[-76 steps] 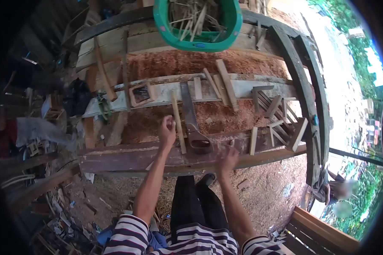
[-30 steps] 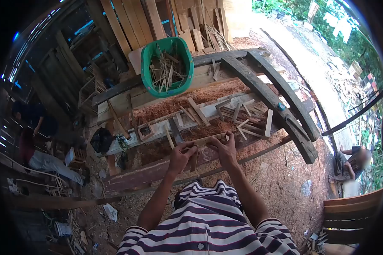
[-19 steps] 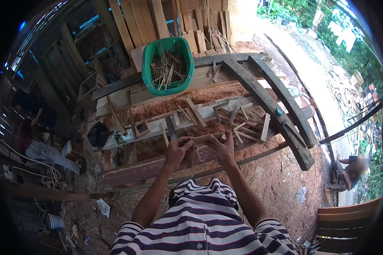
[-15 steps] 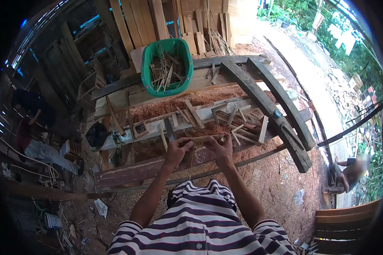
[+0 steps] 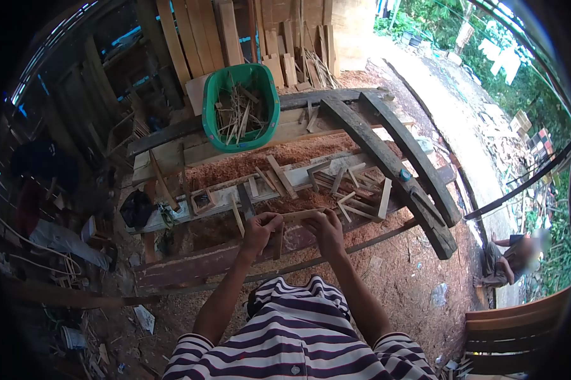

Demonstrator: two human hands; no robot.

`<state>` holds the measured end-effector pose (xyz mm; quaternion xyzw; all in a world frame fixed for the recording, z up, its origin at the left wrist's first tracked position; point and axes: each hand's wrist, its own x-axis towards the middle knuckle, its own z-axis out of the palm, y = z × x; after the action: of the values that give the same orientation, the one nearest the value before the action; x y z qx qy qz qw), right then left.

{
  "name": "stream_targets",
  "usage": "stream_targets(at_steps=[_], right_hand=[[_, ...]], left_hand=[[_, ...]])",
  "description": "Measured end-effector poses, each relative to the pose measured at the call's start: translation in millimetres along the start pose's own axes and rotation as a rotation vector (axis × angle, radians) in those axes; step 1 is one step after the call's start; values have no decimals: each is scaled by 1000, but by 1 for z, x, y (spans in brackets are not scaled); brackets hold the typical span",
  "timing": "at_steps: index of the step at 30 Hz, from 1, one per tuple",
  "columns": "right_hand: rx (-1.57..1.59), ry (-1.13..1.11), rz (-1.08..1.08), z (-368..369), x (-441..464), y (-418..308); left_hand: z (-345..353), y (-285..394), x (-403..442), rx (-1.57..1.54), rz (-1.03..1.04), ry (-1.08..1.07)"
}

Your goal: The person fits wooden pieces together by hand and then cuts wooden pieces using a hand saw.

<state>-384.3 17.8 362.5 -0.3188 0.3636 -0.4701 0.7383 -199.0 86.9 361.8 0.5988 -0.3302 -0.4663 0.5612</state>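
Observation:
A short, thin strip of wood point(image 5: 295, 217) spans the gap between my two hands above the workbench. My left hand point(image 5: 259, 234) is closed on its left end, thumb along the near side. A second wooden piece point(image 5: 278, 246) points down beside the left fingers; whether it is joined to the strip I cannot tell. My right hand point(image 5: 325, 234) pinches the right end, fingers bent over it. Just beyond the left hand lies a flat dark blade-like piece point(image 5: 245, 199). Small joined wooden pieces point(image 5: 383, 199) lie past the right hand.
A green tub point(image 5: 275, 120) of wood scraps stands at the back. Two dark curved beams point(image 5: 387, 168) cross the bench's right side. A black bag point(image 5: 137, 209) sits at left. One person point(image 5: 513, 261) sits outside at right; another point(image 5: 64, 237) is in the shadows at left.
The right fingers, spread along the strip before, now curl more closely around its end. Both hands still hold it. The whole view has shifted slightly.

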Motion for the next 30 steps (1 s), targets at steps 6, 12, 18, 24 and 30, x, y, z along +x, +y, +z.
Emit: stream_targets(at_steps=[6, 12, 18, 24, 30], right_hand=[[18, -56, 171, -19, 11, -9], [-207, -107, 138, -8, 16, -4], [-262, -96, 153, -20, 23, 10], [-188, -14, 231, -40, 20, 14], [-715, -137, 273, -61, 20, -7]], left_hand=[[-17, 4, 4, -82, -97, 0], [-24, -2, 12, 4, -99, -34], [-33, -30, 32, 88, -121, -104], [-24, -43, 45, 65, -166, -180], [8, -51, 53, 139, -189, -290]])
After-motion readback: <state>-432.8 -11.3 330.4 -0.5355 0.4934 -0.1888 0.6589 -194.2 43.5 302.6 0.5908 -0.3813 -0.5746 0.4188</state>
